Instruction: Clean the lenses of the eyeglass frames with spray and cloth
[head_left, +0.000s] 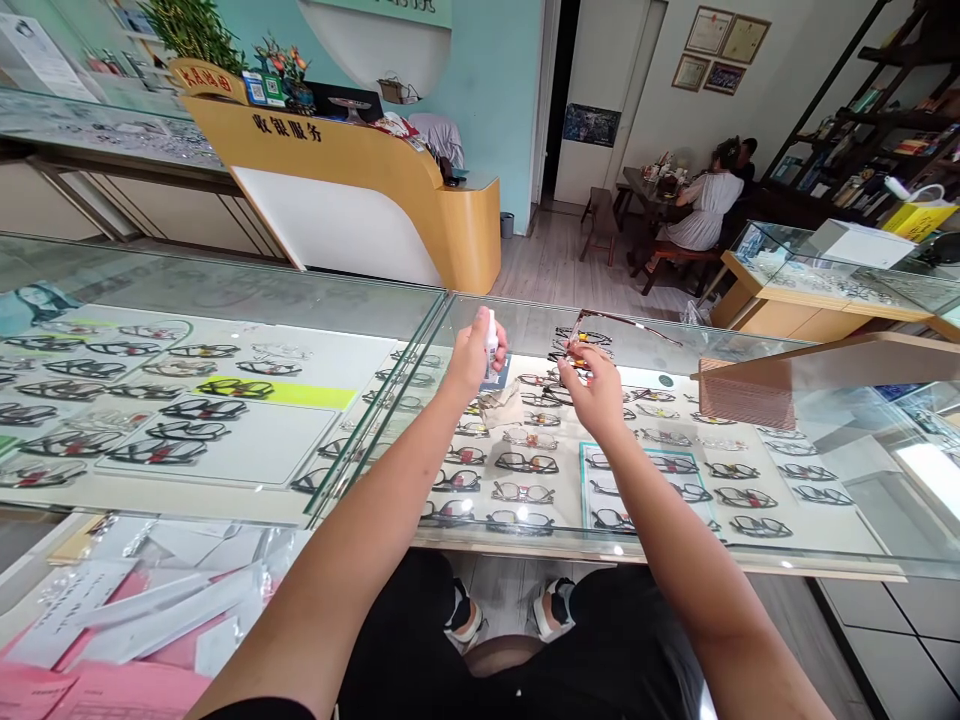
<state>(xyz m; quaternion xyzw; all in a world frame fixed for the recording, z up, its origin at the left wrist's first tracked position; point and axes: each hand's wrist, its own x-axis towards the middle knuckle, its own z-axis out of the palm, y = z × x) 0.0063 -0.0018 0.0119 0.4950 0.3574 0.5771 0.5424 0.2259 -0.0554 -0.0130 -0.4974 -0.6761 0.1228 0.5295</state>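
Note:
My left hand (469, 358) is closed around a small white spray bottle (491, 332), held upright above the glass counter (420, 410). My right hand (598, 392) pinches a pair of eyeglasses (628, 321) by the front, with a thin dark reddish temple sticking out to the right. Much of the frame is hidden by my fingers. Below my left hand a crumpled beige cloth (501, 405) lies on the counter, near a dark blue card or cloth (498, 372). Under the glass, rows of eyeglasses (527, 462) are on display.
A ribbed brown board (746, 400) stands at the right on the counter. Lower left, an open drawer holds plastic sleeves and pink papers (112, 690). Beyond the counter are a yellow cashier desk (469, 230), a wooden stool (600, 222) and people seated at a table.

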